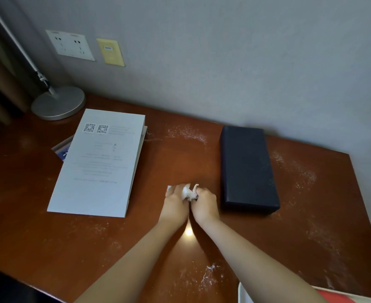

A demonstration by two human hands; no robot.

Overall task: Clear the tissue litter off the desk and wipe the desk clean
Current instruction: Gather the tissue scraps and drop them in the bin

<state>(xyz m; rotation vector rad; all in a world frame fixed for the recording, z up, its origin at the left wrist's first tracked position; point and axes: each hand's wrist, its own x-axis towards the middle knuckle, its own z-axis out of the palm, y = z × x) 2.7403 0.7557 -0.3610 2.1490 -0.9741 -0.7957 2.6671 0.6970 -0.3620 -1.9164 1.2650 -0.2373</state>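
- At the middle of the desk (202, 162), a white tissue (187, 192) is bunched between both hands, just left of the dark box (247, 169).
- Fingers of the left hand (175, 204) are curled over the left part of the wad, and a flat white corner can be seen poking out past them on the far side.
- Fingers of the right hand (205, 204) are closed on the right part of the same wad; the two hands are pressed side by side, knuckles nearly touching.
- Whether the tissue is being gathered as litter or readied as a wiping cloth cannot be told from this view.
- No other loose tissue is spotted on the wood, so the litter part is judged close to done, though nothing has been binned.
- Wiping is judged barely begun: white dust (186, 132) is scattered on the far side between the booklet (97, 162) and the box.
- More powder is seen right of the box, and a further patch of white crumbs (204, 278) lies at the near edge between the forearms.
- Fainter specks are visible near the booklet's near edge as well.
- A lamp base (57, 102) stands at the far left corner, well apart from the hands.
- Booklet and box would probably need lifting so the wood beneath can be reached.
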